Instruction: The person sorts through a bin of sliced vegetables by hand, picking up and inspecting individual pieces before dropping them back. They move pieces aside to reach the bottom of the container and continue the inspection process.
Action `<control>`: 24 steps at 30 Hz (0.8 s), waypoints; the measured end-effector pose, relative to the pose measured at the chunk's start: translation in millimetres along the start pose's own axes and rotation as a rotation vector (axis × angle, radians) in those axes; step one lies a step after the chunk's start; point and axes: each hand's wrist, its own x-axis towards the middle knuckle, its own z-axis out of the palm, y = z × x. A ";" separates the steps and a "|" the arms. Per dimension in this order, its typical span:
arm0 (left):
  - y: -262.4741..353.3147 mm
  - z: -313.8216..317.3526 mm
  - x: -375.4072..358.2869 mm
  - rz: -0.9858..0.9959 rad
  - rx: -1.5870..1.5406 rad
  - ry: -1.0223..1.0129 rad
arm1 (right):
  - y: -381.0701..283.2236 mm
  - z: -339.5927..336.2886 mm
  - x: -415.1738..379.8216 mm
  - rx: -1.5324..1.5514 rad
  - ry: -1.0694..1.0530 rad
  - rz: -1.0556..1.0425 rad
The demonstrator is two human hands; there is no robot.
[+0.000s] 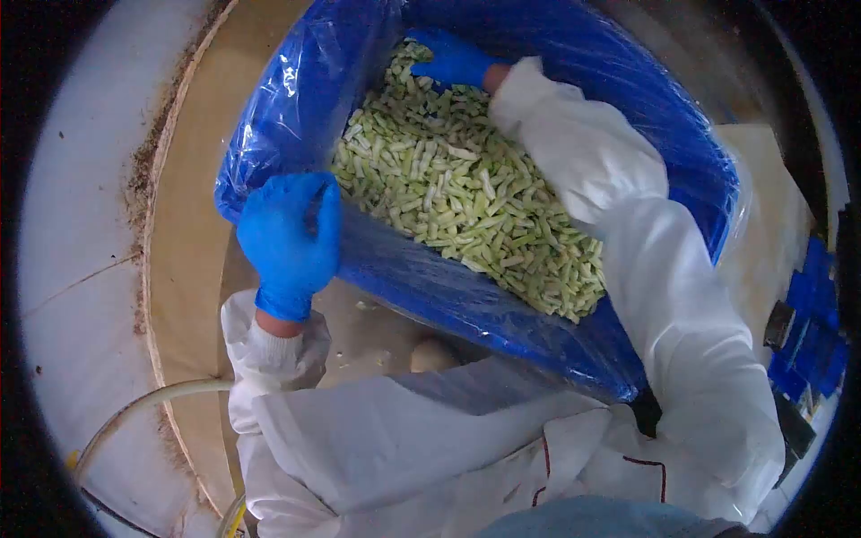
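- The green pieces (475,211) lie in one pile inside the blue bin (574,45), which clear film (291,67) covers on the walls.
- The long axis of the pile goes slantwise, from the far left end of the bin to the near right end.
- The right hand (453,61), in a blue glove, is the nearer one: it touches the pieces at their far end, close to the far wall. From this hand, most of the pile lies toward the body and to the right.
- The left hand (291,238), also gloved in blue, is at the left near corner of the bin, outside the pile; from it, the pieces lie to the right and somewhat farther away.
- The right hand looks spread, not clenched, and I see no piece grasped in it; what is under the palm is hidden.
- The left hand is curled over the rim. I cannot tell if it grasps the film or only rests there.
- The right sleeve (574,134) passes over the right side of the pile and hides some pieces.
- Counted: two hands, one bin, one pile; the pieces are too many for counting. At the left there is also a pale hose (148,397), well apart from the pieces.
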 end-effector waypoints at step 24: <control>-0.6 -1.6 -1.1 0.041 0.005 0.002 | -83.4 -26.5 -147.4 0.046 -0.313 -0.149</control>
